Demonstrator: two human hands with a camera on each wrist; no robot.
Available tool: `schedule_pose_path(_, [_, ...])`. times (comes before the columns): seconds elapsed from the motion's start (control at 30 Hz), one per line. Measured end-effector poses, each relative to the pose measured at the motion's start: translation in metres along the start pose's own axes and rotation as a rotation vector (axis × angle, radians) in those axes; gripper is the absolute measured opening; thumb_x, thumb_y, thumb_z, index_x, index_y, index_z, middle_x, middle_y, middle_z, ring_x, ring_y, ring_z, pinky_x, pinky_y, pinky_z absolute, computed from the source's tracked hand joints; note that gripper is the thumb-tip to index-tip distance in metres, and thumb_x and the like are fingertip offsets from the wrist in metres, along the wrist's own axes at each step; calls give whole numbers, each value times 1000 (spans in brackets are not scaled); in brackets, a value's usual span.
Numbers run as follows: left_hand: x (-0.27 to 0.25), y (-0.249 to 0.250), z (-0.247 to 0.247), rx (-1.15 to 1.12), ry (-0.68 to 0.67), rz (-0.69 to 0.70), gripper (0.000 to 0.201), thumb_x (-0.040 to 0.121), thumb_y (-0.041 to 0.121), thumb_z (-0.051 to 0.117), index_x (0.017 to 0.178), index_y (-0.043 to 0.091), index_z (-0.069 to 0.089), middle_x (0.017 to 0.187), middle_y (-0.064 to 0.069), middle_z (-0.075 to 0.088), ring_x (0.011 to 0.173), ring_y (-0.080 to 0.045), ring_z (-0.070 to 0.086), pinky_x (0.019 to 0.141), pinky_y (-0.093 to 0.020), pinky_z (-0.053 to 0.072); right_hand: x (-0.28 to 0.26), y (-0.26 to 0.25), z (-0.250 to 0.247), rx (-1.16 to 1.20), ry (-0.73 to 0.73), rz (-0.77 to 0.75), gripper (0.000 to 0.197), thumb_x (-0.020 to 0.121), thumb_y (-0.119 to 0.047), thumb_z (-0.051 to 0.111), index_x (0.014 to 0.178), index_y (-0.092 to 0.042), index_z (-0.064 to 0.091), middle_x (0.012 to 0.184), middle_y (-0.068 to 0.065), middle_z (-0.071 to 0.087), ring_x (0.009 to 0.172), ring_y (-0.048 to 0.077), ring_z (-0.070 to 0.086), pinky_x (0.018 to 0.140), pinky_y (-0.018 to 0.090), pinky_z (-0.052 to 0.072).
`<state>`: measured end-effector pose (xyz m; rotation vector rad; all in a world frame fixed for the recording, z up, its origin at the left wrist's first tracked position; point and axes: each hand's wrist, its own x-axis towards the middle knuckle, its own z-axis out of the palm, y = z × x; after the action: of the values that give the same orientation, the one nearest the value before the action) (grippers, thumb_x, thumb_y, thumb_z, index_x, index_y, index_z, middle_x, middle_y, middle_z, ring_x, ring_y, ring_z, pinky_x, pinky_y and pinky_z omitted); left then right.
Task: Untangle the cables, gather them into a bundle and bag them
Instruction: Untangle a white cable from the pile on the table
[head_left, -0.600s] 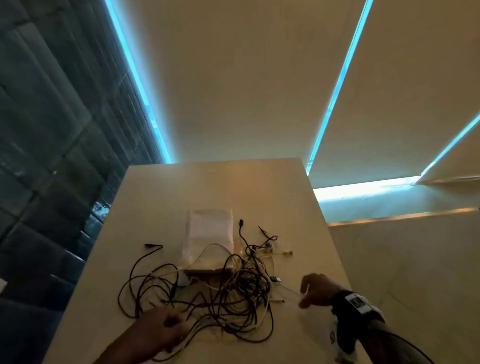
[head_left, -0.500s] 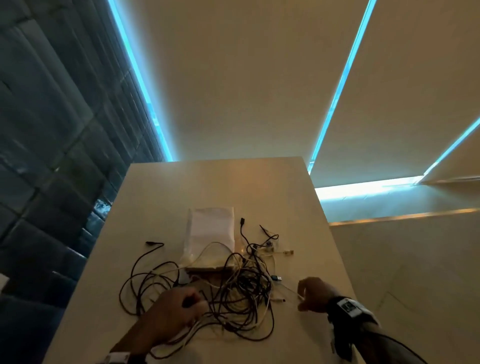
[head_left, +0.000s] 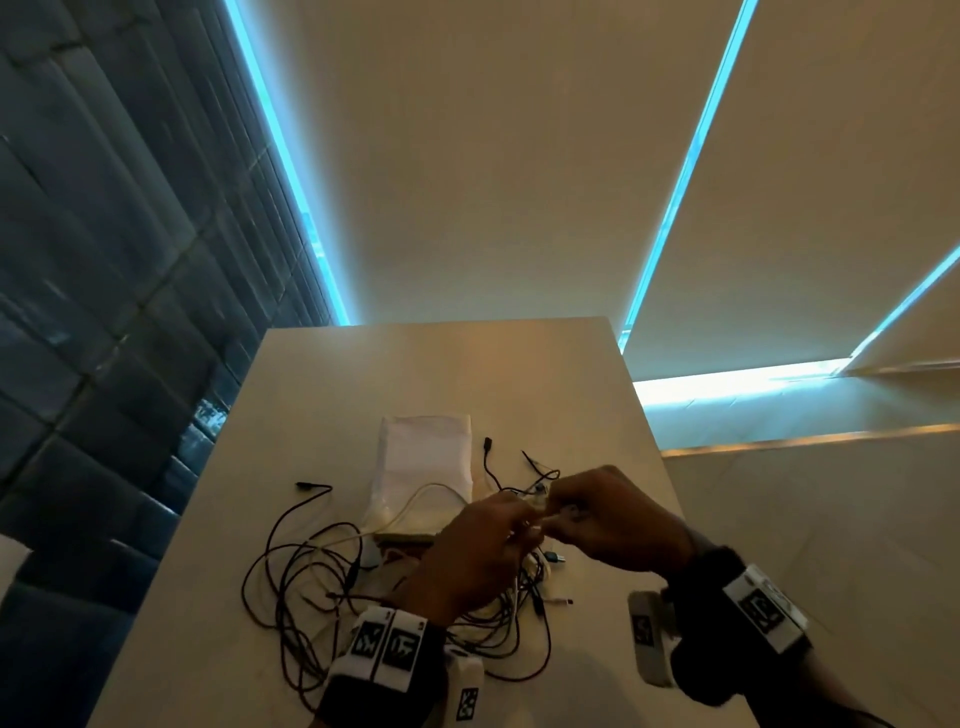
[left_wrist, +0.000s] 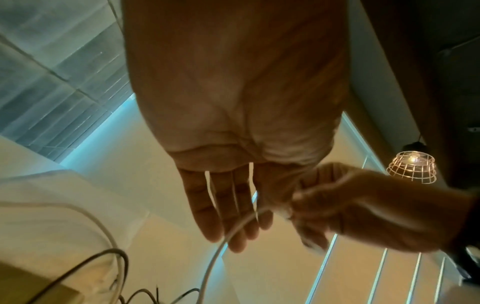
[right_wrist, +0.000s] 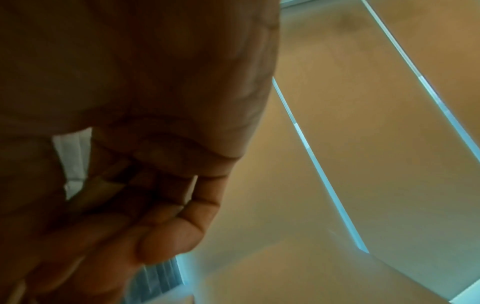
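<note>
The head camera looks forward and down from above the table (head_left: 467, 364), both hands low in frame, while each wrist camera sits close under its palm facing upward toward the blinds, the left wrist view sharing the right hand (left_wrist: 363, 207).

cables (head_left: 291, 577): black, white | bag (head_left: 423, 460): white | table (head_left: 363, 374): beige

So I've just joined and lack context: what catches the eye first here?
Both hands, left hand and right hand, meet above the table, pinching a white cable. Beneath them sprawls a tangle of dark cables, with a white bag lying flat just beyond.
</note>
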<state>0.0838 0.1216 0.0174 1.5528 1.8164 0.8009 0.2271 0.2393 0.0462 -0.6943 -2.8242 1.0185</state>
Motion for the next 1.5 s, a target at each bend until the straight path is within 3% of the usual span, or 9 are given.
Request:
schedule_pose_path(0.17, [-13,11,-13,-262,308,35,16,95,28,56,87,24,69,70,13,67,66,-2,63,61,-22,52,7,-23,-10,397,209,52,26,75,-32,78,93,-20,64,80,-4,68,71,6,64,66,22,54])
schedule_pose_path(0.33, [-20,22,-25,-451,554,23,24,96,26,47,104,18,69,80,4,73,75,-8,69,62,-25,57,12,-35,30,816,-28,91,33,88,-25,67,117,-12,59,111,8,68,104,19,66,93,42,53])
schedule_pose_path(0.43, [-23,24,-28,-466,629,-12,28,99,26,40,100,24,67,75,7,73,73,-4,68,65,-16,53,13,-52,53,1107,-57,53,25,97,-10,51,118,1,58,93,15,70,84,27,70,77,36,57])
schedule_pose_path(0.5, [-25,27,-31,-638,668,-57,34,101,25,36,97,15,68,74,-3,73,74,-15,70,69,-22,55,11,-60,58,1289,-32,64,19,99,-6,43,101,0,61,62,6,58,51,13,60,53,24,50])
schedule_pose_path(0.6, [-31,33,-40,-1080,691,-40,42,100,28,33,93,-2,61,55,-15,56,59,-29,63,58,-35,55,12,-58,64,1461,-21,60,20,94,-19,50,80,-7,55,52,-1,42,40,9,37,41,20,32])
schedule_pose_path(0.8, [-40,24,-53,-1345,734,-14,43,95,37,39,70,9,60,46,2,30,44,-13,26,48,-28,31,17,-49,82,1134,75,38,30,97,-15,51,67,-14,56,47,-12,47,41,0,40,43,12,33])
schedule_pose_path(1.0, [-55,17,-66,-1344,697,36,35,95,32,37,74,9,53,49,4,26,41,-8,19,45,-28,11,25,-33,104,761,157,16,26,95,-20,55,72,-15,63,58,-12,58,55,-4,50,57,13,38])
schedule_pose_path(1.37, [-72,20,-95,-1311,661,43,36,96,29,33,68,13,50,48,5,26,42,-8,11,43,-24,9,30,3,147,551,252,116,40,94,-12,53,60,-32,51,58,-9,50,56,1,46,58,25,39])
schedule_pose_path(1.5, [-72,16,-92,-1286,653,0,30,92,31,37,71,11,44,48,5,26,37,-5,17,41,-20,9,32,5,142,582,316,240,29,92,-14,56,63,-16,59,59,-3,54,55,9,48,57,35,42])
